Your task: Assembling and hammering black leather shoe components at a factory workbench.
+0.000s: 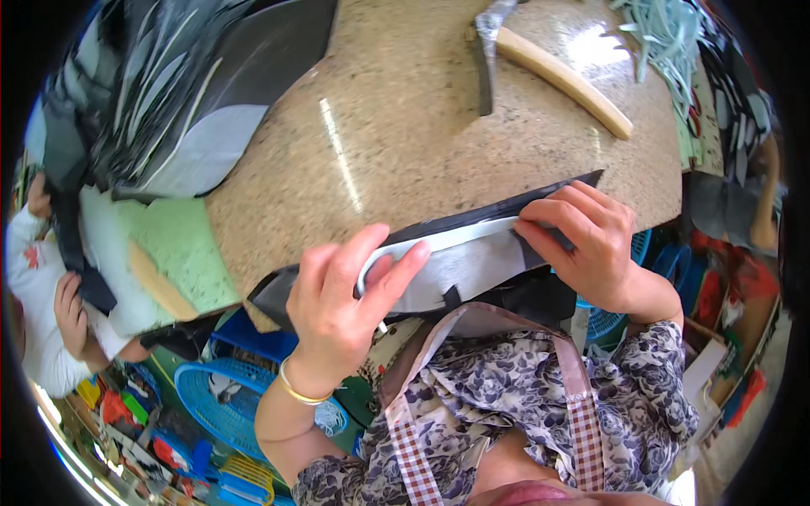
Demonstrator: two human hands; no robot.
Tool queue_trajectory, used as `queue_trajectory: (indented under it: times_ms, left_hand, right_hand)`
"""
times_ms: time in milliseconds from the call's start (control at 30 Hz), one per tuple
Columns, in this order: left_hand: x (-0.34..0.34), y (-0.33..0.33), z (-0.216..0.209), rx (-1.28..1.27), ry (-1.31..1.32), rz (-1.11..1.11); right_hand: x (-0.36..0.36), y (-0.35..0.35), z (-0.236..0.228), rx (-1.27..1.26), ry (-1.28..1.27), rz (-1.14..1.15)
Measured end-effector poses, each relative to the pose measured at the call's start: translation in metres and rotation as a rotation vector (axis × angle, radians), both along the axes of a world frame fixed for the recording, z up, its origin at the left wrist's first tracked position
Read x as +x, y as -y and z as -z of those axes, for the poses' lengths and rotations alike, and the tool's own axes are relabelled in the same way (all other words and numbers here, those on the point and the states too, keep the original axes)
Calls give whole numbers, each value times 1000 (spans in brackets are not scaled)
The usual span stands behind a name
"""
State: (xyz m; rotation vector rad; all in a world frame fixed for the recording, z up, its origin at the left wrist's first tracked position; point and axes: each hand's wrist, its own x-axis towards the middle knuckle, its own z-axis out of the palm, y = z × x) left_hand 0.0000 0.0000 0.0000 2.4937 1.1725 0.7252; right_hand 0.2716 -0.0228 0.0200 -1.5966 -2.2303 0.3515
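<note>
A long black sheet piece (472, 211), perhaps leather, with a pale grey underside (472, 271) lies along the near edge of the stone-topped table (405, 143). A narrow white strip (460, 239) runs along its upper margin. My left hand (337, 291) is closed on the strip near its left end, which curls up between the fingers and hangs below them. My right hand (582, 240) pinches the black piece's margin where the strip ends; its fingertips hide the exact grip. Beyond, a hammer (561, 80) with a curved wooden handle lies on the tabletop.
Black and grey cut pieces (202, 101) are heaped at the far left. Pale blue-green strips (662, 34) lie at the far right. At left, a person's hand (72, 312) is beside a green board (173, 244). Blue baskets (207, 396) stand below the table.
</note>
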Motion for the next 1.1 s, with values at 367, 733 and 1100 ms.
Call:
queue_trajectory:
  times_ms: [367,733,1100]
  left_hand:
    - [4,-6,4,46,-80,90]
    - [0,3,8,54,-10,-227]
    - [-52,5,-8,-694,449,-415]
  right_hand:
    - [11,2,5,36,-96,186]
    - [0,-1,-23,134,-172,-2]
    - [-42,-21,6,-41,-134,-543]
